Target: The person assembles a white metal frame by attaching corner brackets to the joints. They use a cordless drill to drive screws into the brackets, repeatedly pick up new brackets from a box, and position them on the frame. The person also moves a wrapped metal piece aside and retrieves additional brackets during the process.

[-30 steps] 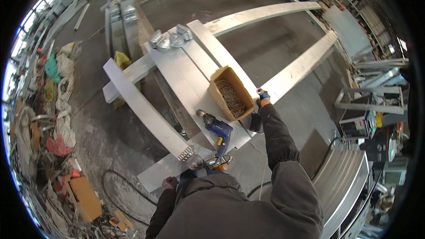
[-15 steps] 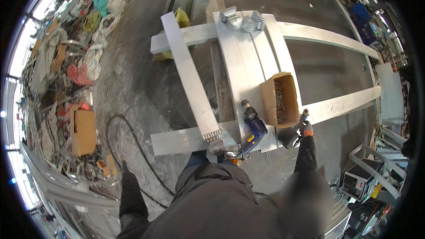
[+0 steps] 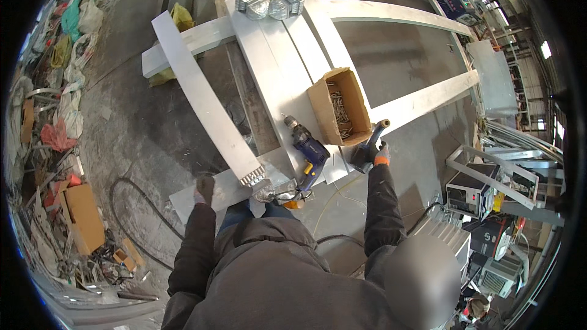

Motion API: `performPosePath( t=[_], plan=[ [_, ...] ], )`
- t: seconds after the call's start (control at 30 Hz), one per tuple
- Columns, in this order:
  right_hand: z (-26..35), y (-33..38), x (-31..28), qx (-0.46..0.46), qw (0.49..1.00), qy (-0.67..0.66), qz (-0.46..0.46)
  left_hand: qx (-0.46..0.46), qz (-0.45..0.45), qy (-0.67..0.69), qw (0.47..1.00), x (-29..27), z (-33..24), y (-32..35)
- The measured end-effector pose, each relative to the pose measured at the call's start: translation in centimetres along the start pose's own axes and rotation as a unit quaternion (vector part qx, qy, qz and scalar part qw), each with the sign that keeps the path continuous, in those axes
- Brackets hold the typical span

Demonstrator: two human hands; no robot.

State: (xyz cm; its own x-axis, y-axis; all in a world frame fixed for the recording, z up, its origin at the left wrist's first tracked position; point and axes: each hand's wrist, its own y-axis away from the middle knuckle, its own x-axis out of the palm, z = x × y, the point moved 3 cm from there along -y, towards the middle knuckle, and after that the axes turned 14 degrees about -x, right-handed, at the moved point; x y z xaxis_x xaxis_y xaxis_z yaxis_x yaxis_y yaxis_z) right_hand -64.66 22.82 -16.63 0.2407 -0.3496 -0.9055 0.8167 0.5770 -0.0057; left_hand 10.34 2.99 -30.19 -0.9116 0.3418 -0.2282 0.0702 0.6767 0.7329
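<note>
My right hand (image 3: 382,154), in a glove with an orange cuff, is closed on a dark power tool (image 3: 363,155) with a cylindrical head, beside an open cardboard box (image 3: 322,107) of screws. My left hand (image 3: 204,190), in a dark glove, is over the near metal crossbar (image 3: 183,202); its fingers do not show clearly. Between my hands, a blue and black corded drill (image 3: 309,151) lies on pale metal planks (image 3: 275,79). One loose pale beam (image 3: 208,101) slants across both crossbars, with a ribbed metal end piece (image 3: 252,176) at its near end.
Several ribbed metal fittings (image 3: 249,1) in clear plastic stand at the planks' far end. A black cable (image 3: 143,198) loops over the floor at left, near a heap of bags and a cardboard carton (image 3: 83,219). Machines and a metal frame (image 3: 495,174) stand at right.
The view has swung, so the workpieces sit farther left and higher. My left hand has come from beside my body to the near crossbar. My right hand keeps hold of the power tool.
</note>
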Motion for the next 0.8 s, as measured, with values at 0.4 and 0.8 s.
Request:
performPosePath(
  t=[0.4, 0.8],
  plan=[
    [23.1, 25.5, 1.5, -0.161, 0.937, -0.270, 0.154, 0.004, 0.064, 0.268, 0.961, 11.8, -13.7, -3.0],
    [34.8, 33.3, 2.7, -0.382, 0.887, 0.018, 0.257, -0.112, 0.098, 0.257, 0.955, 8.4, -19.1, 0.9]
  ],
)
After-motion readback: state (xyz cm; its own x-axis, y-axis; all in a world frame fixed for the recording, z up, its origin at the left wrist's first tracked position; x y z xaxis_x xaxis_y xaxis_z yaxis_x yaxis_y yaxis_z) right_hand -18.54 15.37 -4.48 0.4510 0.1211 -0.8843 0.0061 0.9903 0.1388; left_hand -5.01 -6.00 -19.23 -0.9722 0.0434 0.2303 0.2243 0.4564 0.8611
